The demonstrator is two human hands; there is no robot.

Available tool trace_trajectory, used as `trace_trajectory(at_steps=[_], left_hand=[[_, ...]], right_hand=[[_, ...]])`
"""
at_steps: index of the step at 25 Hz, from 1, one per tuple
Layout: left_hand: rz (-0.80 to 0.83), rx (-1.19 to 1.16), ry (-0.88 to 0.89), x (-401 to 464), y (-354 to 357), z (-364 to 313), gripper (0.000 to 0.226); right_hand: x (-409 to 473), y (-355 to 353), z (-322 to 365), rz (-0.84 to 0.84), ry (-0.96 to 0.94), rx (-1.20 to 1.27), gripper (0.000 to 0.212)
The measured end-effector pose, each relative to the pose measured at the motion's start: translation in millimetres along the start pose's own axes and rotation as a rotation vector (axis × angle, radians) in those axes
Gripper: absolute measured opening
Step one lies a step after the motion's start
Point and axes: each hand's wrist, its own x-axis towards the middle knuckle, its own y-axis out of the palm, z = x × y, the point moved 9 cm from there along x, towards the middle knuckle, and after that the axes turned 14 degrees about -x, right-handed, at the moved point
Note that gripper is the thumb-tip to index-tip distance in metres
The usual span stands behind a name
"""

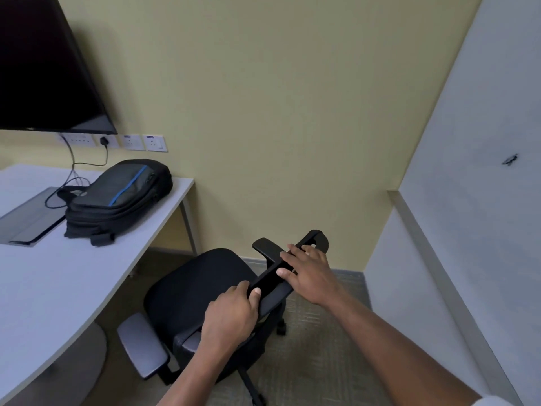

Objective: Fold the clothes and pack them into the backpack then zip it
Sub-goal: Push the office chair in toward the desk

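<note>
A black backpack [117, 197] with a blue stripe lies flat on the white table [58, 288], near its far right corner. It looks zipped. No clothes are in view. Both my hands are on the top edge of a black office chair's backrest [269, 278], to the right of the table. My left hand [231, 313] grips the near end of that edge, fingers curled over it and thumb on top. My right hand [308, 272] rests on the far part of the edge with its fingers spread and fairly straight.
The chair seat [193, 288] faces the table, with a grey armrest [143, 347] close to the table edge. A closed grey laptop [29, 218] and a cable lie left of the backpack. A dark screen [44, 63] hangs above wall sockets [140, 142]. A white partition [468, 215] closes the right side.
</note>
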Motion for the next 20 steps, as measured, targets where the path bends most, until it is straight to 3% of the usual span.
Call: trace_trajectory(at_steps=[4,8,12,17,20], left_hand=[[-0.064,0.031,-0.033,-3.2,-2.2,-10.3,0.035],[-0.185,0.119,-0.187,-12.2,-10.7,-5.5,0.047],[-0.262,0.102,-0.353,-20.9,-13.7,5.2,0.048],[-0.289,0.106,-0.408,-22.2,-17.3,-6.6,0.042],[-0.321,0.104,-0.428,-20.5,-20.1,-10.7,0.043]], right_hand=[[18.9,-1.9,-9.7,-0.034,-0.148,0.029,0.065],[38.1,-1.3,-20.2,0.002,-0.337,0.008,0.034],[49.2,-5.9,-18.5,-0.107,-0.500,-0.085,0.038],[58.2,-6.3,-21.3,-0.130,-0.703,0.009,0.025],[66.6,-7.2,-19.2,-0.142,-0.751,-0.002,0.031]])
